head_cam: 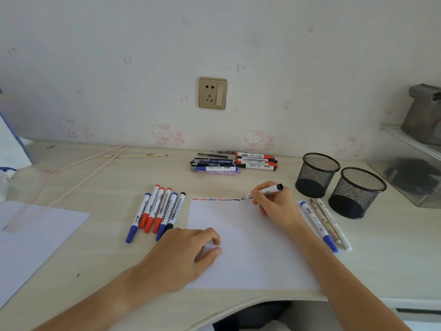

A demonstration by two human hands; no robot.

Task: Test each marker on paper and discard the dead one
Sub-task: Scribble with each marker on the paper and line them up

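Pale wood-grain laminate is covering the table point(100, 247), which is running up against a white wall printed with faint pink cartoon cats and carrying a gold socket plate point(212, 93). A white sheet of paper point(250, 254) is lying at the table's front edge, a row of short red, blue and black squiggles point(216, 199) running along its top edge. The right hand point(274, 200) is pinching a black marker point(262, 192), uncapped, its tip touching the paper's top edge at the end of that row. The left hand point(186, 252) is resting on the paper's left side, fingers loosely curled and holding nothing that shows. Six capped markers point(158, 211), blue, red and black, are lying side by side just left of the paper. A blue marker point(318, 225) and two pale pencils point(330, 223) are lying just right of it. Near the back edge a loose pile of pens and markers point(235, 162) is sitting, and two round black mesh cups point(338, 185) are standing toward the right edge. Another sheet point(35, 235) is lying at the left edge, thin pink sticks point(78, 170) crossing above it.
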